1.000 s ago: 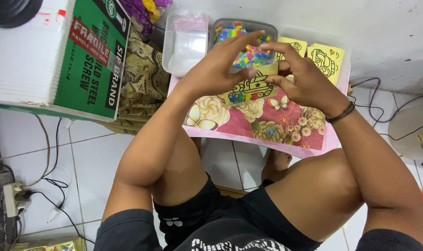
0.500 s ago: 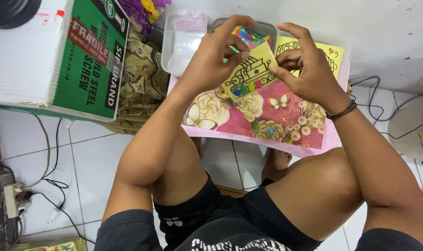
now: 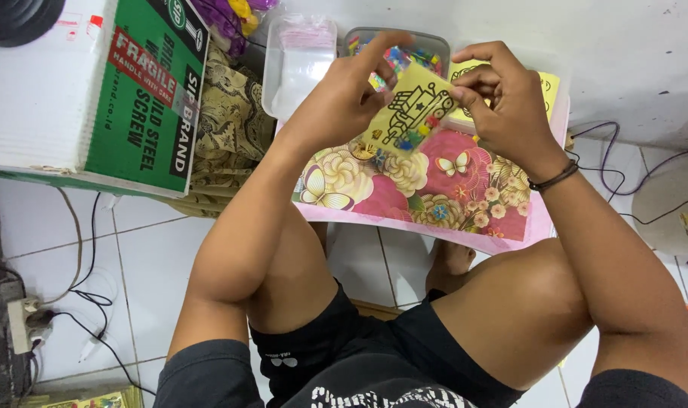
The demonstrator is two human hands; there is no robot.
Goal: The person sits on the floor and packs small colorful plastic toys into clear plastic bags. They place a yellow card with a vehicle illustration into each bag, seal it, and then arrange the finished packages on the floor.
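1. The left hand (image 3: pixel 336 106) has its grip closed on the left edge of a small yellow packet (image 3: pixel 408 109), thumb and fingers pinching it while the forefinger stretches out over the packet's top.
2. The right hand (image 3: pixel 510 102) has its grip closed on the packet's right edge, fingers curled in and pinching the upper corner.
3. The yellow packet is held in the air between the two grips, tilted, above the flowered tabletop (image 3: pixel 434 189). It carries a black line drawing of a tank, and small coloured bits show through its clear cover.
4. Just beyond the grips, a clear tub of coloured pieces (image 3: pixel 400 53) stands on the tabletop, partly hidden by the left fingers.
5. To the left of the left grip sits a clear tub of empty plastic bags (image 3: pixel 298 64).
6. Behind the right grip lies a stack of yellow cards (image 3: pixel 548 83), mostly hidden by the hand.
7. A dark bracelet (image 3: pixel 553 180) circles the right wrist.
8. Well to the left of the left grip, a white and green cardboard box (image 3: pixel 94 83) rests beside a patterned brown cloth (image 3: pixel 230 128).
9. Below the grips, the person's bare knees and black shorts (image 3: pixel 344 363) sit over the white tiled floor (image 3: pixel 132 264), where cables (image 3: pixel 87 249) trail.
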